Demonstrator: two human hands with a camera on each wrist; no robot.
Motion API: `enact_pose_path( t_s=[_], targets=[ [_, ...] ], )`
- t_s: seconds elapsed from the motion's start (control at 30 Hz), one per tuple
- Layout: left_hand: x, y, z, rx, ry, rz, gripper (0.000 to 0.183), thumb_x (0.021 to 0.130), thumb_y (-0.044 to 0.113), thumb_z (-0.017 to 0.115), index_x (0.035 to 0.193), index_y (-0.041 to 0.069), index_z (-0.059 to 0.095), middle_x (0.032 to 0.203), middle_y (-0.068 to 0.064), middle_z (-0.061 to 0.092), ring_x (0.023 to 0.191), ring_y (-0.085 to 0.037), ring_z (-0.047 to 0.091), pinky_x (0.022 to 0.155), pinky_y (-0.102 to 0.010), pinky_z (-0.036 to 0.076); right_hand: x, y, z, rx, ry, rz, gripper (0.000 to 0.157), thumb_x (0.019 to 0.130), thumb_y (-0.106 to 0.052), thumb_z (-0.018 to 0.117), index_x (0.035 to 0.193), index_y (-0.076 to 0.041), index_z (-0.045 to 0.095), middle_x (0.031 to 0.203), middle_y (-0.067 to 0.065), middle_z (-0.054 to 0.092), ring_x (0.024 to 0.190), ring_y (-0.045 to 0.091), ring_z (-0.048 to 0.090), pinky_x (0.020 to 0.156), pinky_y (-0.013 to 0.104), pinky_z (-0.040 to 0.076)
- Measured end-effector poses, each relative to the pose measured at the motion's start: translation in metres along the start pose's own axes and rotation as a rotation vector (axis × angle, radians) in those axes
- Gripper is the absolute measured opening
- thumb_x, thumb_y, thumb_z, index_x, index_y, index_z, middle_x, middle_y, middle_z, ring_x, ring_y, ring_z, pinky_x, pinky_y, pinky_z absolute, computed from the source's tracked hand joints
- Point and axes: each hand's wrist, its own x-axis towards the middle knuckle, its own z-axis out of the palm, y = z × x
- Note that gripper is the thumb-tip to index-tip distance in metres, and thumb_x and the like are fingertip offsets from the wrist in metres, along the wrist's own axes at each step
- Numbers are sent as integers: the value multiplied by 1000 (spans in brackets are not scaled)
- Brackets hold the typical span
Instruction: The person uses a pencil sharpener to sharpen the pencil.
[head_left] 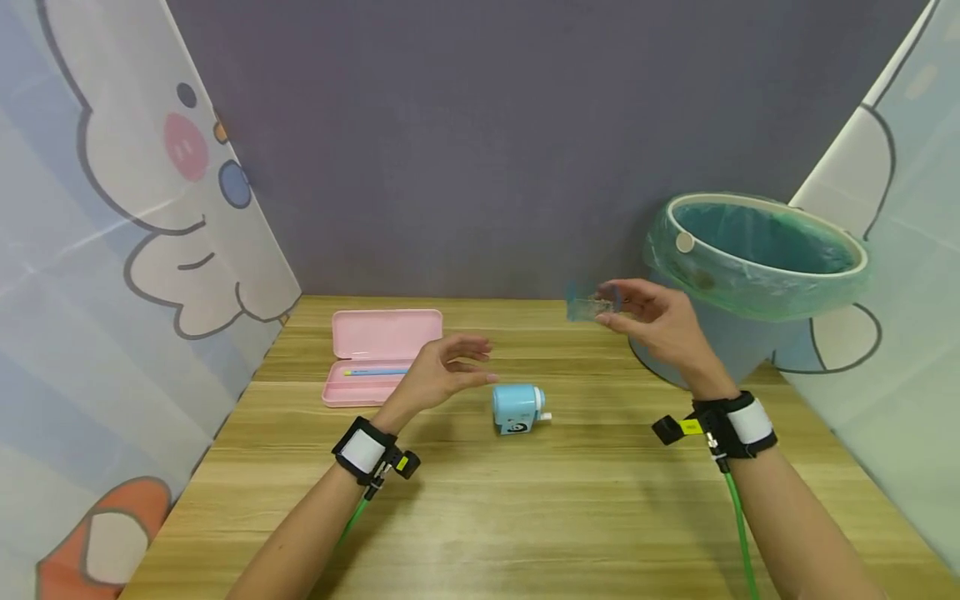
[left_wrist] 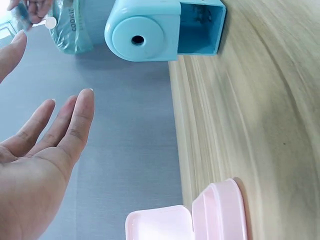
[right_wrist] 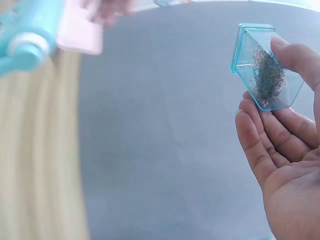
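Between thumb and fingers, my right hand [head_left: 660, 321] pinches a clear blue shavings drawer [right_wrist: 265, 75], raised above the table. Dark pencil shavings lie inside it, as the right wrist view shows. A light blue crank pencil sharpener [head_left: 516, 408] stands on the table, its drawer slot [left_wrist: 200, 30] hollow in the left wrist view. My left hand [head_left: 442, 371] hovers just left of the sharpener, fingers loosely extended and holding nothing. Behind that hand lies an open pink pencil case [head_left: 386, 333] with a blue pencil [head_left: 375, 372] in it.
A bin [head_left: 757, 267] lined with a green plastic bag stands at the right, its rim above table height and close to my right hand. A grey wall [head_left: 480, 150] rises behind the wooden table [head_left: 525, 517]. Cartoon-printed sheets hang on both sides.
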Motion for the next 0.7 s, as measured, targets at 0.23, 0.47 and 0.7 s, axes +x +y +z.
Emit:
enact_pose_path(
  t_s=[0.23, 0.47, 0.7],
  targets=[
    [-1, -2, -2, 4, 10, -16, 52, 86, 18, 84, 133, 11, 63, 131, -9, 67, 122, -33, 65, 98, -32, 57, 7, -26, -49, -137, 151, 32, 41, 90, -4, 77, 130, -2, 67, 114, -12, 73, 97, 2, 71, 81, 12, 54],
    [-2, 0, -1, 2, 12, -10, 53, 86, 15, 84, 133, 8, 63, 132, -12, 66, 122, -35, 64, 98, -36, 57, 12, -36, -92, -242, 310, 78, 43, 88, -11, 81, 129, -6, 70, 106, -16, 73, 87, -3, 71, 76, 9, 53],
    [-6, 0, -2, -12, 8, -29, 54, 87, 14, 83, 135, 8, 61, 134, -15, 64, 122, -34, 64, 100, -38, 56, 14, -36, -128, -397, 452, 118, 46, 86, -20, 84, 128, -10, 71, 96, -27, 67, 78, -13, 65, 72, 4, 47]
  ],
)
